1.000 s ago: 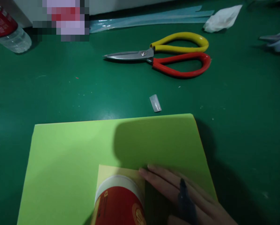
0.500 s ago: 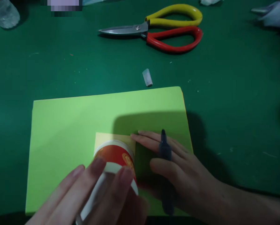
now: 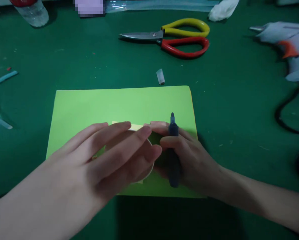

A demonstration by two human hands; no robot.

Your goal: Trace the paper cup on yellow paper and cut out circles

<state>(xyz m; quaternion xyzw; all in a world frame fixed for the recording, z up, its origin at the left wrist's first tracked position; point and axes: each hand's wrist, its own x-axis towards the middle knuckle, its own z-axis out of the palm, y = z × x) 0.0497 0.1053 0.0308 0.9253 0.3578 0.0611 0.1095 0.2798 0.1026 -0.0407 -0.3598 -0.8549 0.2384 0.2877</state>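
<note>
Right hand grasping one dark marker, long axis front-to-back, tip pointing away, above one green sheet on the desk; left hand spread over one cup, grip unclear.

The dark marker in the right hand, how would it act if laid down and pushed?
The dark marker would probably roll, since its barrel looks rounded, though a flat side could be hidden. It is likely stiff, as it shows straight in the right hand. Its slim body suggests it is fairly light.
</note>
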